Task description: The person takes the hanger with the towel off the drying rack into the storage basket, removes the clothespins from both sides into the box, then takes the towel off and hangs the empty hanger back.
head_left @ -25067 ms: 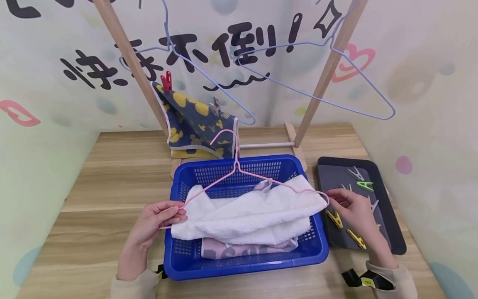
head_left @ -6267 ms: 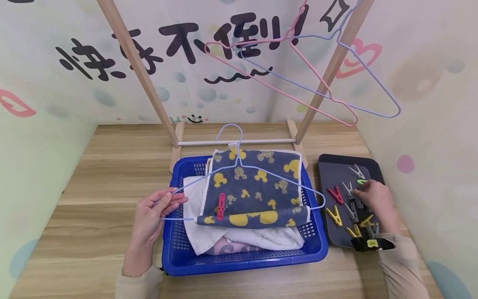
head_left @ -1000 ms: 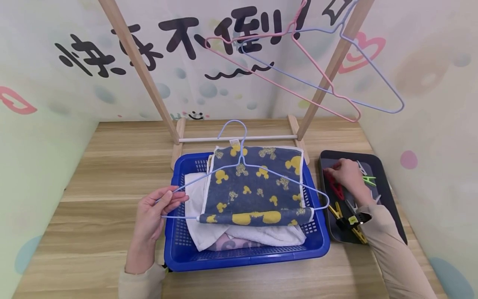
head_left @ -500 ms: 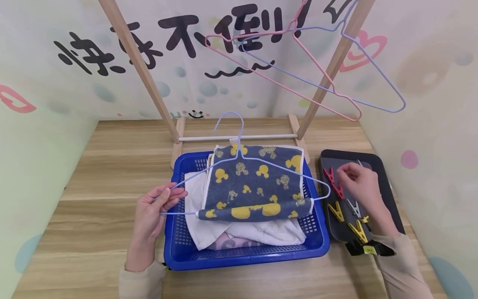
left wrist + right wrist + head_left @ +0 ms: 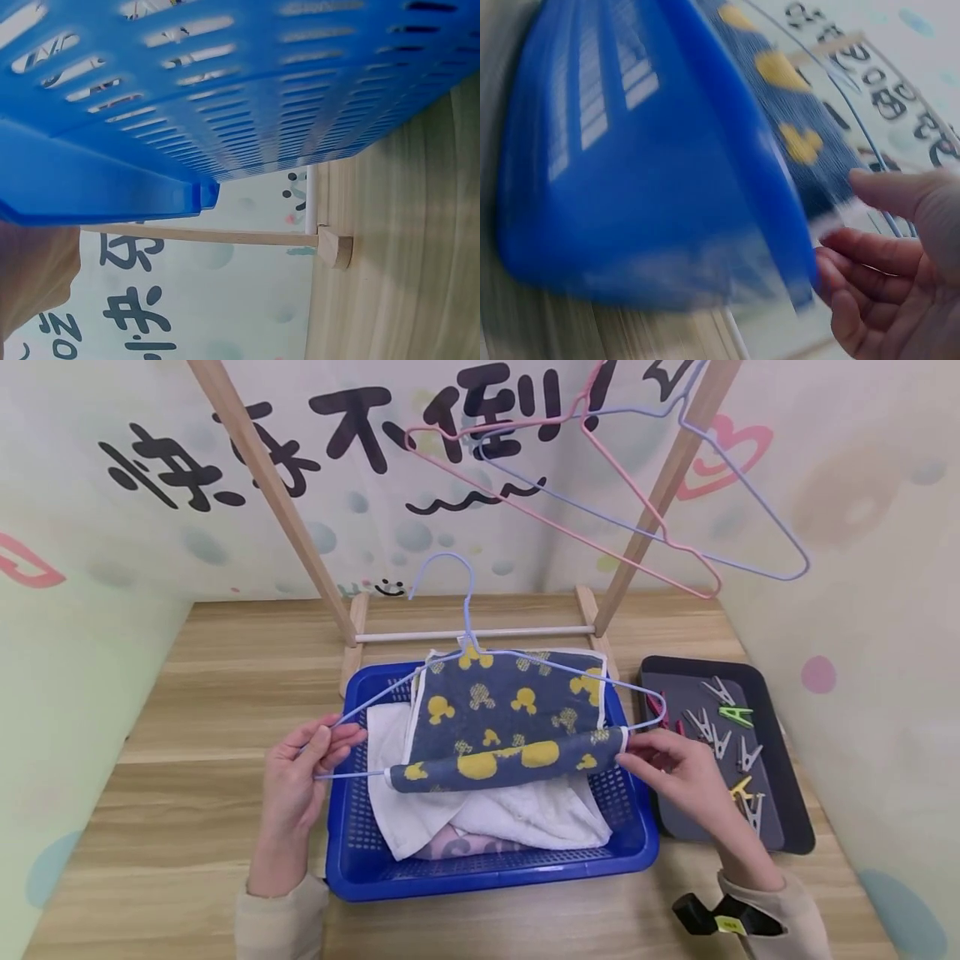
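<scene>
My left hand pinches the left end of a light-blue wire hanger, thumb against fingers. A dark-blue towel with yellow mouse-head shapes and white edging is folded over the hanger's bottom bar and spreads back over the blue basket. At the towel's right end is my right hand, thumb and fingers parted; in the right wrist view its thumb lies right at the towel's corner. A white towel and a pinkish printed cloth lie inside the basket.
A dark tray on the right holds several clothespins, including a green one. Behind the basket stands a wooden rack; a pink hanger and another blue hanger hang there. The basket wall fills much of the left wrist view.
My right hand has left the tray, with red clothespins lying there, for the towel's right end. The hanger has tipped up. Earlier, a red clothespin sat on this towel and the pink hanger bore the white towel.
</scene>
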`<control>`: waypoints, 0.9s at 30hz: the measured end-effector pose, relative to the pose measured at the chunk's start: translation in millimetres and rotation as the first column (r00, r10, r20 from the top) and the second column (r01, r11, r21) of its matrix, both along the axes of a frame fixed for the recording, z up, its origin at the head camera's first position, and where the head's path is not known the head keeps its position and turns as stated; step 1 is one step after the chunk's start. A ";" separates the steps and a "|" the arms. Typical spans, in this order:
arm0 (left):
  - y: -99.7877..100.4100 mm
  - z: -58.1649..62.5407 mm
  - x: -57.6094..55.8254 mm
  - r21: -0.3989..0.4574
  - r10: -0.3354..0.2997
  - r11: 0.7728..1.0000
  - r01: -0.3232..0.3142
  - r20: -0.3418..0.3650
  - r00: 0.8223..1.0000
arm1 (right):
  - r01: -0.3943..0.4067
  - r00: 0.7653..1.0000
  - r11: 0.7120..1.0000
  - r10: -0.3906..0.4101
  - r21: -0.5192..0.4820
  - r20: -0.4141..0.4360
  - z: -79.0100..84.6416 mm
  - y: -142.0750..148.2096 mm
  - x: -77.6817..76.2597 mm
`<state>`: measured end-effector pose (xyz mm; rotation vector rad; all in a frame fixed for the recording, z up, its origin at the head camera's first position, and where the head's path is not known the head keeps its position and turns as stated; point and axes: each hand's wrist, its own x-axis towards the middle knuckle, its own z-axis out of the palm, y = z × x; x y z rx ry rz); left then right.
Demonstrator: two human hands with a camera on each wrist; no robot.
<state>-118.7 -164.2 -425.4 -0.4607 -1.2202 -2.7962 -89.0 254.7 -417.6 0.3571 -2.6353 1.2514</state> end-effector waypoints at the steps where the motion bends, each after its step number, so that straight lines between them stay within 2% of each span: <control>1: -0.1 0.4 -0.1 0.009 -0.002 1.000 0.002 -0.004 1.000 | 0.011 1.000 1.000 -0.011 0.021 -0.015 0.1 -5.0 -0.8; 5: 0.2 3.4 -0.5 0.031 -0.001 1.000 0.001 -0.019 1.000 | 0.113 0.993 0.992 -0.111 0.060 -0.042 1.3 -21.8 -1.4; 10: 0.2 8.3 0.0 0.042 0.038 0.998 -0.037 -0.011 0.999 | 0.227 0.971 0.974 -0.224 0.026 -0.078 0.7 -34.2 -0.3; 14: 0.1 10.0 0.3 0.037 0.070 0.997 -0.070 0.014 0.997 | 0.248 0.960 0.969 -0.246 0.001 -0.135 -0.5 -39.6 1.1; 17: -0.3 9.9 0.2 0.036 0.075 0.996 -0.076 0.019 0.997 | 0.215 0.964 0.976 -0.217 -0.027 -0.154 0.8 -42.0 2.0; 20: -1.5 9.5 0.0 0.034 0.067 0.997 -0.067 0.008 0.998 | 0.156 0.981 0.985 -0.162 -0.069 -0.103 2.7 -43.2 2.1; 23: -2.9 10.7 -0.4 0.018 0.053 0.998 -0.053 -0.006 0.999 | 0.105 0.995 0.983 -0.103 -0.153 0.017 5.2 -43.5 1.9; 27: -4.2 15.7 -1.4 -0.021 0.052 0.998 -0.052 -0.003 0.999 | 0.067 0.986 0.958 -0.020 -0.278 0.167 8.9 -43.2 0.7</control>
